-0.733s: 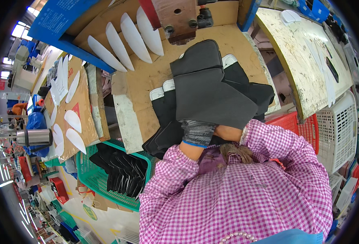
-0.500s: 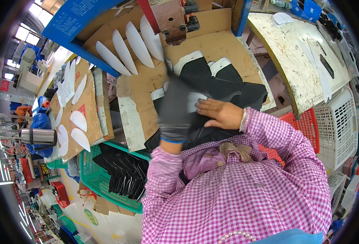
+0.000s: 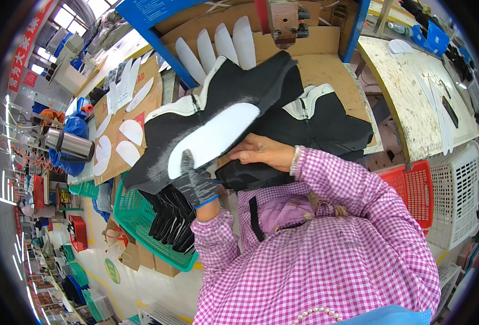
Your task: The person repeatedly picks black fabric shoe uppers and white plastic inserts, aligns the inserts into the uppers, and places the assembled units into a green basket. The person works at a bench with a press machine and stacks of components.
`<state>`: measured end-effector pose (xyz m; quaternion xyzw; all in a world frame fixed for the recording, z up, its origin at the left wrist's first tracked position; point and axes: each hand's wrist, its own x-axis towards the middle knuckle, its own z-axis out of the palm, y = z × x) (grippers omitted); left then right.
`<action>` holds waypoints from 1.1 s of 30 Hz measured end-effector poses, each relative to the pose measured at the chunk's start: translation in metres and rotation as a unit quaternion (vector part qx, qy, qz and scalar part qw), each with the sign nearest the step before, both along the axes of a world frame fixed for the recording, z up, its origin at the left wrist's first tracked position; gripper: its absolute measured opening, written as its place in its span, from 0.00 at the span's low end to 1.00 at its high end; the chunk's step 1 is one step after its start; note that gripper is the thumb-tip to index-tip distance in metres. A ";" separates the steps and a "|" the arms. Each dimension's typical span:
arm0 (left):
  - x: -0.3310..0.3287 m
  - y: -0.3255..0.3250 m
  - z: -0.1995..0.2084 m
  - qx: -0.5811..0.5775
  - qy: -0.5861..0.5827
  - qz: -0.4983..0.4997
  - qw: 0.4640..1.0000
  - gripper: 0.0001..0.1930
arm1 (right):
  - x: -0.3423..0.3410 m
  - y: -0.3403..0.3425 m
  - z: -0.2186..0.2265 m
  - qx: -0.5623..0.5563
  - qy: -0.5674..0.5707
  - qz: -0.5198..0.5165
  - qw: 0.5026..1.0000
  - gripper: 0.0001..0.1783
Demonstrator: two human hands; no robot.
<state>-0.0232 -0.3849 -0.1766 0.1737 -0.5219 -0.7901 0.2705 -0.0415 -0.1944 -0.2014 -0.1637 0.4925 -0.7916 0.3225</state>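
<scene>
A large black shoe-upper piece (image 3: 223, 89) with white-edged curves is raised and tilted in front of me. On its face lies a long white oval piece (image 3: 218, 138), with greyish smears on the black around it. My left hand (image 3: 199, 184), in a dark grey glove, grips the upper's near edge, its thumb pressed on the oval's lower end. Bare, my right hand (image 3: 264, 151) has its fingers closed at the upper's near right edge; the fingertips are partly hidden. More black uppers (image 3: 326, 122) are stacked beneath on the cardboard-covered bench (image 3: 315, 67).
White curved pieces (image 3: 223, 43) lean at the back under a press head (image 3: 283, 21). Loose white pieces lie on cardboard (image 3: 121, 138) at left. A green basket (image 3: 136, 216) of black pieces stands below; red (image 3: 413, 189) and white (image 3: 456, 195) baskets stand right, below a worn side table (image 3: 402, 92).
A black upper has come off the stack and been lifted, tilted to the left. My left hand has moved down and left with it; the white oval now shows in full.
</scene>
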 end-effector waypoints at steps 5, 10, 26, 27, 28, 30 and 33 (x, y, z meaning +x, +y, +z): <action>0.017 0.015 -0.016 -0.169 -0.001 -0.012 0.985 0.17 | -0.004 -0.027 0.001 -0.054 -0.051 -0.085 0.994 0.24; 0.017 0.015 -0.014 -0.289 -0.033 -0.003 0.957 0.19 | -0.017 -0.020 0.006 0.042 -0.063 -0.193 0.978 0.20; 0.022 -0.036 0.029 -0.279 -0.269 -0.273 0.880 0.15 | -0.050 -0.016 0.025 0.284 0.233 -0.246 0.897 0.16; 0.026 -0.040 0.044 -0.403 -0.090 -0.235 0.880 0.15 | -0.056 -0.011 0.027 0.232 0.221 -0.263 0.910 0.16; 0.039 -0.042 0.060 -0.411 -0.126 -0.230 0.873 0.15 | -0.061 -0.006 0.030 0.177 0.208 -0.278 0.921 0.15; 0.068 -0.036 0.085 -0.393 -0.228 -0.186 0.871 0.15 | -0.069 -0.004 0.037 0.232 0.271 -0.310 0.881 0.16; 0.075 0.004 0.084 -0.653 0.130 0.000 0.746 0.18 | -0.065 -0.010 0.048 0.261 0.236 -0.283 0.892 0.17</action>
